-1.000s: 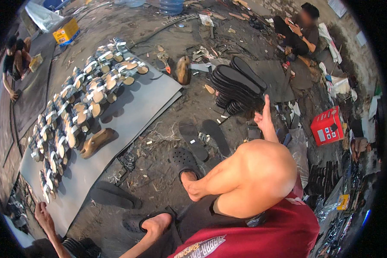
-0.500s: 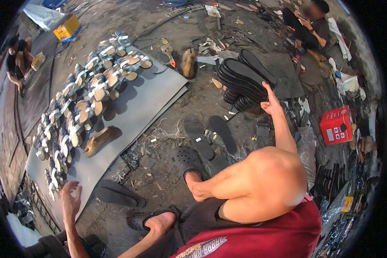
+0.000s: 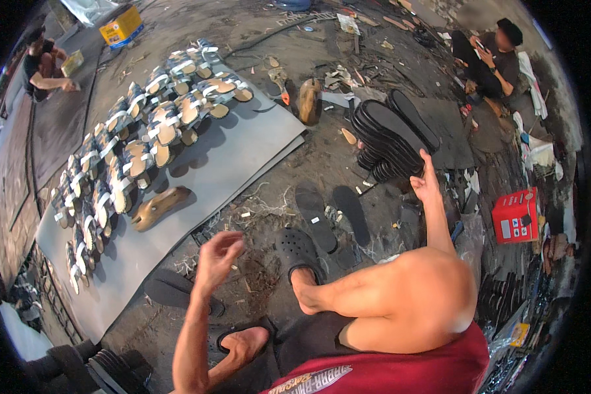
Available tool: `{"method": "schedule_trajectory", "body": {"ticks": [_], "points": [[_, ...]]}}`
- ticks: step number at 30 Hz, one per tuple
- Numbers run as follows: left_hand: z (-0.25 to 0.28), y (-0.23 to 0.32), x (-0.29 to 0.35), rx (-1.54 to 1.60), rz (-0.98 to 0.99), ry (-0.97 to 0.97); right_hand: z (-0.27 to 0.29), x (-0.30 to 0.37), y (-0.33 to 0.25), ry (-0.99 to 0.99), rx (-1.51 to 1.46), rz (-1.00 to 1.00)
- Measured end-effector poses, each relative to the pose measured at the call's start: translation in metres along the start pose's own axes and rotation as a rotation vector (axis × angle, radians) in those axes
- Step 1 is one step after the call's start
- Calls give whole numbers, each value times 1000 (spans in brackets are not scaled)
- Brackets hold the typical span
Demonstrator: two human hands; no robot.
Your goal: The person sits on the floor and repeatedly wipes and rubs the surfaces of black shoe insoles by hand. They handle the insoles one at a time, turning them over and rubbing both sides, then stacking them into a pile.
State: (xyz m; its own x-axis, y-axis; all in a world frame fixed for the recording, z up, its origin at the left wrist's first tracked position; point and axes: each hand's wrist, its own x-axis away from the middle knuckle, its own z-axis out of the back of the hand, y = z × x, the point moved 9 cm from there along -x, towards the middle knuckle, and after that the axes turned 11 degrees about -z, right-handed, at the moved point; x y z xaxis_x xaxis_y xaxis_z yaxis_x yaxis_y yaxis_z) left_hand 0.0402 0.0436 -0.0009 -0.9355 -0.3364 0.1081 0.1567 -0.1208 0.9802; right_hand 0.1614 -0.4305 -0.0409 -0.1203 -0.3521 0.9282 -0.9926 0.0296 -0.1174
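Stack of black shoe soles [image 3: 391,128] touches right grip [image 3: 427,185], cannot tell whether closed; left grip [image 3: 218,259] loosely open; wooden shoe last [image 3: 161,208] beyond it, leftward.

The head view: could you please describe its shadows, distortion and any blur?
Head view: sandals cast dark shadows on the grey sheet; head view: fisheye distortion bends edges near the rim; head view: a blurred patch softens the knee, while the black soles look clearer.

Red printed shirt [image 3: 414,358], black shorts [image 3: 314,333], 2 dark clogs [image 3: 295,246]
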Motion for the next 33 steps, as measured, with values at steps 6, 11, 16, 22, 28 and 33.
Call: {"method": "schedule_trajectory", "body": {"ticks": [6,11,16,22,28,33], "points": [[-152,0,-38,573,129,-17,3,-15,-132,168,-130,472],[-193,13,-73,820,195,253,-79,-71,-156,98,-129,635],[-122,46,-51,721,20,803,-142,-132,2,-322,-35,234],[-4,48,41,-165,44,893,-205,-119,-20,-84,897,324],[-25,4,71,-833,157,533,-263,-112,-66,-130,1165,679],[-46,-25,61,-659,-4,603,-355,-59,-61,-100,1498,1051]]}}
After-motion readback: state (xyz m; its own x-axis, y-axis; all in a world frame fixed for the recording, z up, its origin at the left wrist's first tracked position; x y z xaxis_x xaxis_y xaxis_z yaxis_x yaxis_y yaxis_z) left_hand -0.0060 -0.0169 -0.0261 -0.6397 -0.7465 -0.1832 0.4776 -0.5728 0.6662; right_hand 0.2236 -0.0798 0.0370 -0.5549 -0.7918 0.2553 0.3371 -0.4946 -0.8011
